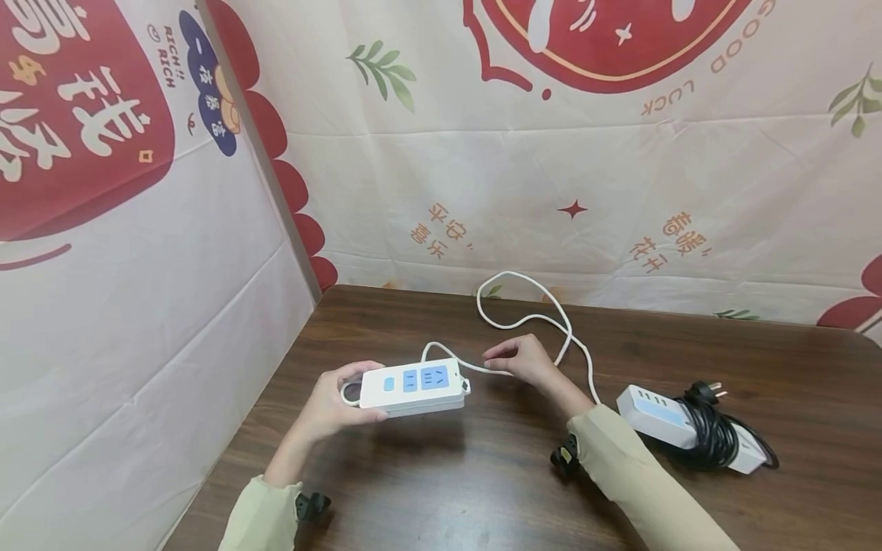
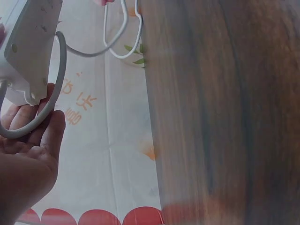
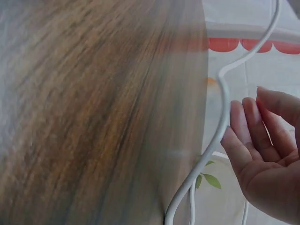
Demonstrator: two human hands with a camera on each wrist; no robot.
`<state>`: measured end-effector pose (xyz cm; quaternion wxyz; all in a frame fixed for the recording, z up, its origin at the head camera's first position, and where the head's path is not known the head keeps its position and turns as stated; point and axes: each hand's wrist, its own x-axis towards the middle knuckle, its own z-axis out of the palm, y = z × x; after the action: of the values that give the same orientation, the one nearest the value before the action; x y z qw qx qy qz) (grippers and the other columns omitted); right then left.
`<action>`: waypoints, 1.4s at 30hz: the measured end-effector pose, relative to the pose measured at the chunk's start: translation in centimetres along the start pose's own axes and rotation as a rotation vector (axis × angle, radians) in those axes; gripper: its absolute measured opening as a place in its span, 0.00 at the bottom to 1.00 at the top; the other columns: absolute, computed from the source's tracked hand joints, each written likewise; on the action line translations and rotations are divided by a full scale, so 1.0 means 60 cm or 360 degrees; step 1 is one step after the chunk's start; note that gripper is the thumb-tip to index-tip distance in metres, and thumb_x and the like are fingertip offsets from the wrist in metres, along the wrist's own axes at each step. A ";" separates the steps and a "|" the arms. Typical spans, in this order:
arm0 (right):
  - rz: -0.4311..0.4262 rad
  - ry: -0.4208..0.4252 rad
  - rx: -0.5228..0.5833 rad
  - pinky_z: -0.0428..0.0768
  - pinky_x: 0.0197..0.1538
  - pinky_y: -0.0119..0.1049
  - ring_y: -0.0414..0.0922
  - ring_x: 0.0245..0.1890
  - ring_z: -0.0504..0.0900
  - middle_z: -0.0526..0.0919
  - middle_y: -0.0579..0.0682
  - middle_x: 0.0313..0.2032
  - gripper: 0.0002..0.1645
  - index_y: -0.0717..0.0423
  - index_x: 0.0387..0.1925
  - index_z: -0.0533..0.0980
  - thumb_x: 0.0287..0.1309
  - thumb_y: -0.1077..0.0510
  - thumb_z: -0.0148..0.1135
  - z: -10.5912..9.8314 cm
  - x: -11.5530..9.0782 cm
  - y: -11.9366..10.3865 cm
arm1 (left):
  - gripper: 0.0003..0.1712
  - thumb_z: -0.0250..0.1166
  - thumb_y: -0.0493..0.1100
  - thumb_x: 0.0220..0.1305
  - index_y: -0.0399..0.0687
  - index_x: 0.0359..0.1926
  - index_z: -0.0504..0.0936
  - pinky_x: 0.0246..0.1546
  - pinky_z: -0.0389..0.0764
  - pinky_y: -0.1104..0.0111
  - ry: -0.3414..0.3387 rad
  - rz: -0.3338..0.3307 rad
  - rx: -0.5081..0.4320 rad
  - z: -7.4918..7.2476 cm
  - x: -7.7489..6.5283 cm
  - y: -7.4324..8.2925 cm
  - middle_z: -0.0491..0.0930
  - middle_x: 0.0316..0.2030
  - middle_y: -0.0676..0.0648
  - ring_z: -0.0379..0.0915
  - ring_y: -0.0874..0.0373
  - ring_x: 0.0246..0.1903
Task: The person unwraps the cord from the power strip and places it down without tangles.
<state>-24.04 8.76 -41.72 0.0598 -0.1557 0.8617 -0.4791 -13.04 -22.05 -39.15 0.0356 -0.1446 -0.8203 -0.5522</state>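
Observation:
My left hand [image 1: 327, 405] grips one end of a white power strip [image 1: 413, 394], thumb on its near side and fingers on the far side. The strip is raised over the table, its blue socket panels facing up. In the left wrist view, the strip's white cord [image 2: 61, 75] leaves its end and loops past the fingers. My right hand [image 1: 527, 361] is beside the strip's free end, next to the white cord [image 1: 566, 325]. The right wrist view shows the loosely bent fingers [image 3: 255, 122] with the thumb apart, and the cord running along the little finger's side.
On the right of the brown wooden table [image 1: 482, 490] lies a second power strip [image 1: 658, 417], wrapped in its coiled black cord [image 1: 717, 440] with a plug [image 1: 703, 392] on top. The white cord loops toward the table's back edge. Printed cloth [image 1: 496, 184] hangs behind and at left.

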 end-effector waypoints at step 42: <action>-0.0298 -0.0447 0.0366 0.76 0.47 0.40 0.55 0.44 0.79 0.78 0.67 0.45 0.35 0.78 0.48 0.71 0.34 0.67 0.74 0.010 -0.074 0.004 | 0.35 0.79 0.47 0.31 0.47 0.46 0.76 0.48 0.67 0.57 -0.0115 -0.0157 0.0361 0.078 0.017 -0.025 0.80 0.38 0.52 0.73 0.56 0.43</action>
<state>-19.74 9.87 -42.44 0.1519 -0.2925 0.7663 -0.5515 -13.95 -18.09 -42.08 -0.0049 -0.1190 -0.8844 -0.4513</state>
